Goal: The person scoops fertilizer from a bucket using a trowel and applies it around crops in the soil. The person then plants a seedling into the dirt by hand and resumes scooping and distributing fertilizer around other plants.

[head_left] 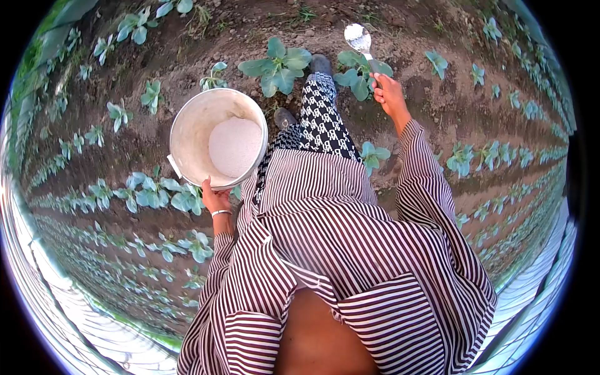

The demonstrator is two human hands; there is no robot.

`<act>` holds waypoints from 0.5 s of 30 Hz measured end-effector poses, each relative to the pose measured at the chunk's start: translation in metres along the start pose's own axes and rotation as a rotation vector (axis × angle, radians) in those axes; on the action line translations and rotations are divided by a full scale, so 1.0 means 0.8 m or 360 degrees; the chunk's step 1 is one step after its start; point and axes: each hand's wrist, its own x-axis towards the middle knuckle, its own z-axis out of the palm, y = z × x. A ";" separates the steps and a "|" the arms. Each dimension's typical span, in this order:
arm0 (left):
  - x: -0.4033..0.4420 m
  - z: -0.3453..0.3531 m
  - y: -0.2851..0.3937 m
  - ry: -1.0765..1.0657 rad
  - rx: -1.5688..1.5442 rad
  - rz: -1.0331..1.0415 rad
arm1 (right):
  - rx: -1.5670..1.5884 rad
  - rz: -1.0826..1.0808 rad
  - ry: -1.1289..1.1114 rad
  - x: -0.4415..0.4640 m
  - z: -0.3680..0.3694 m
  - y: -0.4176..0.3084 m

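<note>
Along the lower left edge, pale curved sheeting (94,328), bent by the lens. Just inward, rows of leafy green plants (150,192) set in brown soil (206,44), small and crowded toward the far left, larger closer in. Next, a white bucket (187,140), held up over the soil and tilted so as to show its inside, with a pale tab at the left of the rim and part of a plant row hidden behind. Inside the bucket, on the bottom and toward the right wall, a smooth mass of pale powder (234,147). At the lower rim of the bucket, the left grip (215,201), closed on the edge, with a light bracelet (221,212) around the wrist. Just beyond the upper rim, a small plant (214,76); to the right, a broad-leaved plant (275,67), spread low over the soil. Below and beside, two dark shoes (320,64), one farther forward than the other, under black-and-white patterned trousers (325,112) and a loose striped shirt (325,206). Right of the forward shoe, another broad-leaved plant (357,78), partly behind a spoon (364,50) with a white heap in the bowl, bowl pointing away from the body. Around the dark handle of the spoon, the right grip (389,94), closed, well apart from the bucket. Farther right, more rows of plants across the soil, then more pale sheeting at the lower right edge.
</note>
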 end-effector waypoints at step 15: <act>-0.074 -0.044 0.001 0.0580 -0.0486 -0.0103 | -0.0621 0.0496 -0.0698 0.062 0.203 0.048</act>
